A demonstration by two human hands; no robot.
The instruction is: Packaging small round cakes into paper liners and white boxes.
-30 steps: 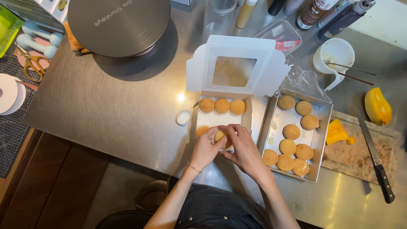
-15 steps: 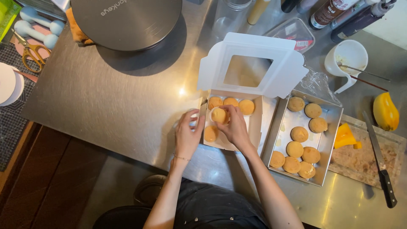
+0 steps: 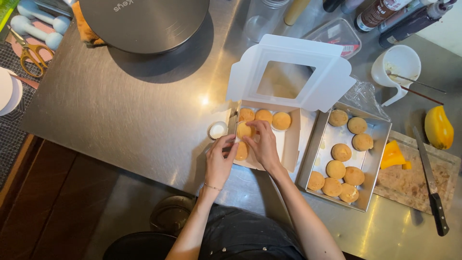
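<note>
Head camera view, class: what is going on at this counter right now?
A person is filling a white window-lid box with round golden pastries. The right hand rests on a pastry in the box's second row, while the left hand steadies the box's near corner. Three pastries fill the back row; more wait in the metal tray beside it.

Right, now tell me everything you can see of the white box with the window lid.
The white box looks like thin card. Its hinged lid stands open at the back, with a square clear window in the middle. The box sits flat on the steel counter, beside a metal tray on its right. Inside are five round golden pastries: three along the back and two down the left side. The left hand grips its front left corner; the right hand reaches inside, fingers on a pastry.
</note>
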